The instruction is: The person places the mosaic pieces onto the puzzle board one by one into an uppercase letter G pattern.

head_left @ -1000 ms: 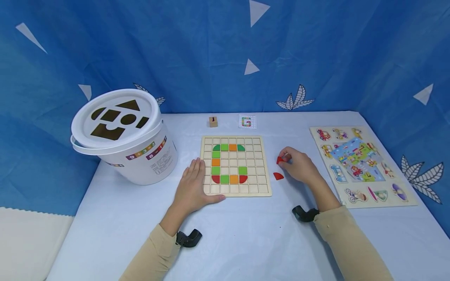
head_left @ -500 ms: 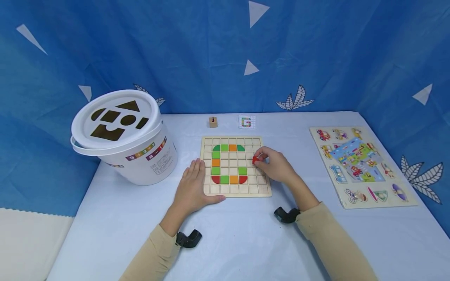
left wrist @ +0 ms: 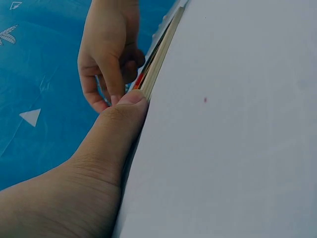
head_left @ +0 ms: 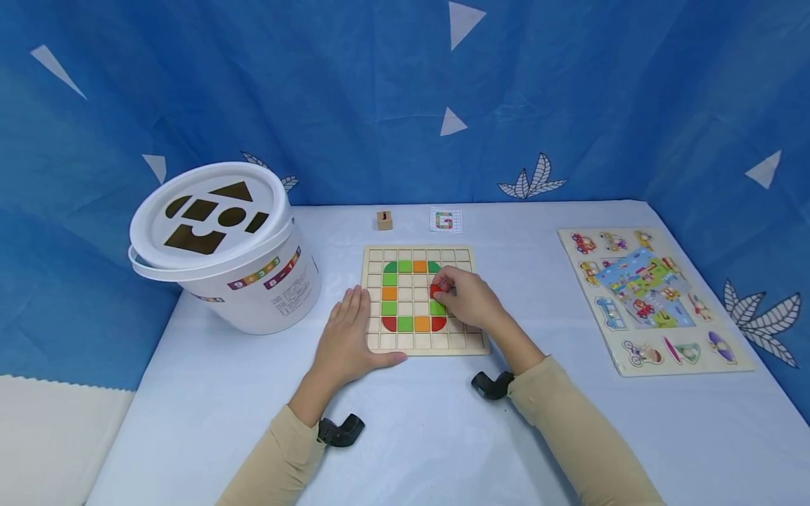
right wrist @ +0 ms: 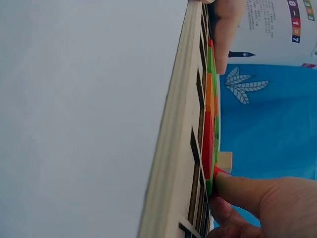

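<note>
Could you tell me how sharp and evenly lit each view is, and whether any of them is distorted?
Head view: even, soft light, faint shadows, sharp on the grid board, mild wide-angle bending at the edges. Left wrist view: the left hand fills the near frame, slightly soft, and the table looks flat and featureless. Right wrist view: rotated sideways, the board's edge looms large, and the right hand is a bit blurred.

Hiding most of the red piece (head_left: 435, 289) under the right hand (head_left: 465, 301), and covering grid cells of the wooden board (head_left: 422, 343) beneath. Cropping the left hand (left wrist: 84, 188) at the left wrist frame's bottom. Blurring the white bucket (right wrist: 277, 25) label, printing too small for reading.
</note>
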`<state>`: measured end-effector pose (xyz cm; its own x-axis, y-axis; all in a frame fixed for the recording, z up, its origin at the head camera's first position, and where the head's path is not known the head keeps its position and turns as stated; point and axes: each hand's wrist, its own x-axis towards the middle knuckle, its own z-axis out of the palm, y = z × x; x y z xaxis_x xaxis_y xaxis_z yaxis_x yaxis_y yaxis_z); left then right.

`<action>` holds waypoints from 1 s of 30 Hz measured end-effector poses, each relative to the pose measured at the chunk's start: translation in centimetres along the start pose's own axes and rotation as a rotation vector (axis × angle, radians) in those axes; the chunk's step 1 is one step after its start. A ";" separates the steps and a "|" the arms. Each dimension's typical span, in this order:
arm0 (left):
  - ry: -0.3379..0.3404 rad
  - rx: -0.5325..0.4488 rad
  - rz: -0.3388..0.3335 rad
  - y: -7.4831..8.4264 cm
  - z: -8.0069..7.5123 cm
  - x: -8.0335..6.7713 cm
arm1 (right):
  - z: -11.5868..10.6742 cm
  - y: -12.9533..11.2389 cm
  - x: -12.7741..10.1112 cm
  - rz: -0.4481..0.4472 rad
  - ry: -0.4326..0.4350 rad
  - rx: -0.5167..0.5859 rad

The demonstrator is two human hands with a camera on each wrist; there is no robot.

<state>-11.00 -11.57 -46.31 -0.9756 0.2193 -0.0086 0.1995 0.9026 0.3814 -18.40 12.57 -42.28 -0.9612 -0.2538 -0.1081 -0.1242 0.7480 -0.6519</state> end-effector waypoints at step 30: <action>0.003 -0.012 0.003 -0.1 0.1 0.0 | -6.7 5.2 -4.9 0.030 0.000 -0.106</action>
<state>-11.01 -11.61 -46.42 -0.9753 0.2207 -0.0048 0.2012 0.8975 0.3924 -16.03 21.84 -40.09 -0.9648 -0.2302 -0.1268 -0.1205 0.8161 -0.5652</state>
